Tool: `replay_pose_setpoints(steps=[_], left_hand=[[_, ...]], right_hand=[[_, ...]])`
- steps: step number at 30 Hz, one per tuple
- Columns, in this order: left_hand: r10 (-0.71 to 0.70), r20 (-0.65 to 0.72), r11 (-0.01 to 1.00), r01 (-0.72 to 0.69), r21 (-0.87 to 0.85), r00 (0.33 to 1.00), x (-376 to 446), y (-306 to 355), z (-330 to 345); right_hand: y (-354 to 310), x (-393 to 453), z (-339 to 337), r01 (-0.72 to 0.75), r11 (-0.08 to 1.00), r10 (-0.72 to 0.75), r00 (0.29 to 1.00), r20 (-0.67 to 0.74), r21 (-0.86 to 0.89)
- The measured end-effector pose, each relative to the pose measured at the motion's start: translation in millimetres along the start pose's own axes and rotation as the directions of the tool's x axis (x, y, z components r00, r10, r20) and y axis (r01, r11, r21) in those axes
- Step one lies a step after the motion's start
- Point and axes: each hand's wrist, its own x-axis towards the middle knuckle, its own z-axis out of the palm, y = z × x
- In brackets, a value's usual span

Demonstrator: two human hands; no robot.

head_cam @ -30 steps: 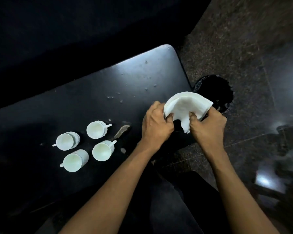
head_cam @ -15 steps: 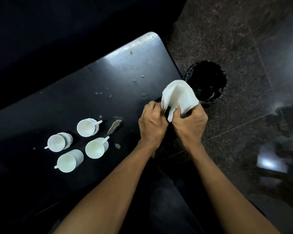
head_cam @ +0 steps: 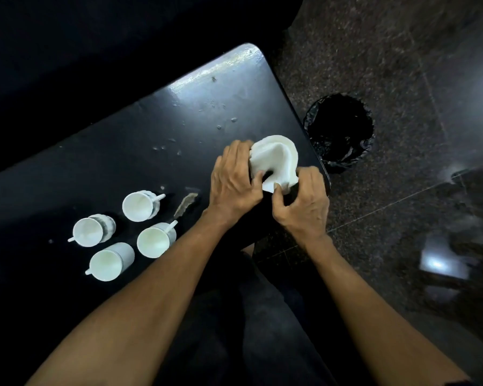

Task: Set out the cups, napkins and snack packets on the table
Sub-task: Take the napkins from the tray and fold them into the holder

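Both hands hold a white paper napkin [head_cam: 276, 160], bent into a curved fold, just above the right end of the black table [head_cam: 151, 129]. My left hand [head_cam: 233, 182] grips its left side, fingers curled over it. My right hand [head_cam: 301, 204] pinches its lower edge from the right. Several white cups with handles stand grouped on the table's left part, among them one at the back [head_cam: 140, 206], one at the left [head_cam: 91, 231] and one at the front [head_cam: 109, 261]. No snack packets are visible.
A black-lined waste bin [head_cam: 340, 132] stands on the speckled stone floor just past the table's right edge. A small brownish scrap [head_cam: 186, 204] and scattered crumbs lie on the table between the cups and my hands. The far side is dark.
The napkin has gone from spread open between my hands to a tighter fold. Both hands drew closer together and shifted left from beside the bin to over the table's right end.
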Motion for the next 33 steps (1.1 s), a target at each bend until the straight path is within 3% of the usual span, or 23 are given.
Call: replay_pose_setpoints(steps=[3,6,10,14,21,25,30,33], left_hand=[[-0.032,-0.051,0.998,0.028,-0.063,0.998,5.5,-3.2,-4.9],[0.023,-0.074,0.996,-0.029,-0.079,0.997,4.6,-3.7,-8.1],[0.051,-0.045,0.991,-0.056,-0.12,0.998,-2.9,-3.3,-10.5],[-0.007,0.065,0.996,0.012,-0.084,0.998,-9.2,0.0,-11.2],[-0.019,-0.051,0.981,0.009,-0.192,0.999,-6.8,6.3,-16.5],[0.021,-0.034,0.987,-0.026,-0.158,0.999,-5.3,7.9,-15.8],[0.047,0.041,0.996,-0.043,-0.077,0.998,-10.7,0.6,-11.7],[0.041,0.069,0.995,-0.034,-0.088,0.997,-14.3,0.5,-12.2]], right_hand=[[-5.5,2.9,-2.0,0.014,0.997,-0.014,1.0,-0.001,0.081],[-9.8,2.4,-2.2,0.018,0.99,-0.011,0.999,-0.051,0.141],[-13.1,-5.5,2.0,0.045,0.993,-0.04,0.998,-0.051,0.113],[-12.1,-10.4,5.6,-0.075,0.995,0.071,0.996,0.061,0.06],[-23.4,2.1,0.2,-0.263,0.949,0.264,0.964,0.018,0.175],[-29.3,6.4,-1.3,-0.15,0.974,0.164,0.984,-0.075,0.173],[-29.0,3.8,6.9,-0.269,0.958,0.259,0.961,0.102,0.099],[-28.9,4.8,5.3,-0.272,0.959,0.267,0.961,0.07,0.078]])
